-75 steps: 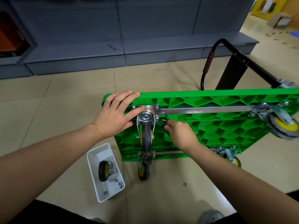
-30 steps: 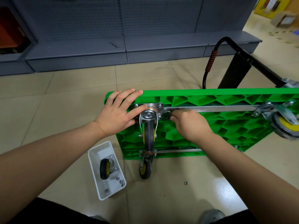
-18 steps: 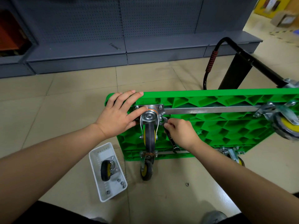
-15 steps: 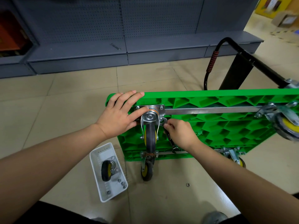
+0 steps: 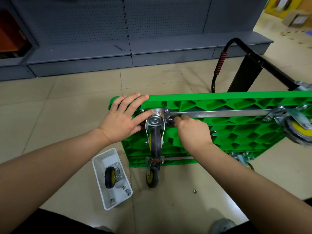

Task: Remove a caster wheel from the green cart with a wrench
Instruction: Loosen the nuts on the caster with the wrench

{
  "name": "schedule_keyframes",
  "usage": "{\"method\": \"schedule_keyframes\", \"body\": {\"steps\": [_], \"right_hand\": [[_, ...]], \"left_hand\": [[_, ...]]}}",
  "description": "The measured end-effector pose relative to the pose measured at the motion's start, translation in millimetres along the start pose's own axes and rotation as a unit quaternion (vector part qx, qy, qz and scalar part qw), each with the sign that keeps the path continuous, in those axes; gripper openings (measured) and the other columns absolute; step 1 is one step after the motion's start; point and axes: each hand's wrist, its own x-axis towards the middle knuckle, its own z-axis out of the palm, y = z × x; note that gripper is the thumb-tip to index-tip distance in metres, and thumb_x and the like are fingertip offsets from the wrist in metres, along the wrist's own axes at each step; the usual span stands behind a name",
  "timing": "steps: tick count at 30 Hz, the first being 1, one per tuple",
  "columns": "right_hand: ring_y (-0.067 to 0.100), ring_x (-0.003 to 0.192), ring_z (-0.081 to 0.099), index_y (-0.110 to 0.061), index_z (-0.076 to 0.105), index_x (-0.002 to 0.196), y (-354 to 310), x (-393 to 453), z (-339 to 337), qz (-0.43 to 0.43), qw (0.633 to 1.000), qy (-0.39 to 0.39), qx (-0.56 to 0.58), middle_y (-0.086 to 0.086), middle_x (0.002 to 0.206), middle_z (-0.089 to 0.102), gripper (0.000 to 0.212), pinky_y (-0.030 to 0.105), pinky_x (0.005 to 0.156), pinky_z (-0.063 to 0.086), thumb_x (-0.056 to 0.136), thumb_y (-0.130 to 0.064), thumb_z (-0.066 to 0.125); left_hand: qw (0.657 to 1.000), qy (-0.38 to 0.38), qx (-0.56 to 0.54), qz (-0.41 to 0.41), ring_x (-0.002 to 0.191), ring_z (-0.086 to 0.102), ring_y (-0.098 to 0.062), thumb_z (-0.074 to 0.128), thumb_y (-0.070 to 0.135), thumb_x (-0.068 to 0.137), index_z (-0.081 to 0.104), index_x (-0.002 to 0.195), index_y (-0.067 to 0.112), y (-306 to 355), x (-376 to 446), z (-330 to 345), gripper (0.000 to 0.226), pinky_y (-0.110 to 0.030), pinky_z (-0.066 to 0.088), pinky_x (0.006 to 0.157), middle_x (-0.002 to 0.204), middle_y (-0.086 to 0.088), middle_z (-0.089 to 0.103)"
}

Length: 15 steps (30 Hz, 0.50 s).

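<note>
Right hand: the right hand point(image 5: 192, 130) is curled round a wrench point(image 5: 214, 133), whose open end pokes out past the knuckles on the right; the working end is hidden at the near right corner of the caster's mounting plate point(image 5: 160, 111).
Left hand: the left hand point(image 5: 124, 119) is laid flat with straight fingers on the far left corner of the green cart point(image 5: 236, 132), the thumb pressed against the caster's swivel head; nothing is gripped.
Change: half a second ago the wrench handle was pointed toward the near side under the hand; now it is swung out to the right and the hand is raised toward the steel crossbar point(image 5: 219, 114).
Meaning: a turn of the fastener is judged to be in progress, and the ratcheting back and forth suggests the bolt is not yet free.
Caster wheel: the caster wheel point(image 5: 155, 141) being worked on is mounted at the far left corner of the upturned underside, its black tyre pointed toward the near side.
Other wheels: a second caster point(image 5: 152, 176) is fixed at the near left edge, a third point(image 5: 297, 129) at the far right.
Tray: a white tray point(image 5: 101, 168) is set on the floor near left of the cart, with a removed caster point(image 5: 110, 177) and loose nuts inside.
Floor: a lone nut point(image 5: 195, 191) is left on the tiles near the cart.
Shelf: a spare wrench point(image 5: 119, 47) is left on the far grey shelf.
</note>
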Motion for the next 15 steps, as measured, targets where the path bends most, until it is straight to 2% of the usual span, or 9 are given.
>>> {"method": "schedule_keyframes", "body": {"steps": [2,5,9,12,15], "right_hand": [[0.036,0.096,0.068,-0.017,0.056,0.118,6,0,4,0.010,1.000,0.005,0.016,0.007,0.115,0.063,0.022,0.035,0.062,0.036,0.099,-0.010,0.050],[0.039,0.096,0.065,-0.016,0.057,0.113,18,0,15,0.035,0.995,-0.006,0.097,0.012,0.109,0.067,0.013,0.036,0.064,0.036,0.104,-0.022,0.048],[0.042,0.086,0.061,-0.016,0.058,0.089,20,3,31,0.072,0.960,-0.034,0.268,0.020,0.090,0.067,0.020,0.041,0.065,0.044,0.102,-0.030,0.053],[0.036,0.075,0.058,-0.017,0.058,0.080,12,4,39,0.093,0.937,-0.043,0.334,0.013,0.076,0.064,0.025,0.041,0.067,0.051,0.101,-0.030,0.056],[0.032,0.072,0.056,-0.018,0.058,0.079,6,5,44,0.102,0.926,-0.044,0.362,0.007,0.070,0.061,0.024,0.039,0.066,0.049,0.100,-0.031,0.058]], "left_hand": [[1.000,0.000,0.001,0.000,0.139,0.040,-0.037,0.076,0.050,0.080,0.056,0.142,0.031,0,0,0,0.068,-0.051,0.028,0.110,0.156,-0.014,0.042],[1.000,0.003,-0.001,0.000,0.139,0.040,-0.036,0.076,0.050,0.080,0.056,0.142,0.031,-1,0,0,0.068,-0.051,0.029,0.109,0.156,-0.014,0.042],[1.000,0.003,-0.002,-0.001,0.139,0.040,-0.037,0.077,0.049,0.079,0.056,0.142,0.031,0,0,1,0.069,-0.051,0.030,0.109,0.156,-0.014,0.042],[1.000,0.004,-0.004,-0.002,0.139,0.040,-0.037,0.077,0.049,0.080,0.055,0.142,0.031,0,0,1,0.068,-0.052,0.030,0.109,0.156,-0.014,0.042],[1.000,0.004,-0.005,-0.002,0.139,0.040,-0.037,0.076,0.049,0.080,0.055,0.142,0.031,0,-1,2,0.068,-0.052,0.030,0.109,0.157,-0.014,0.041]]}}
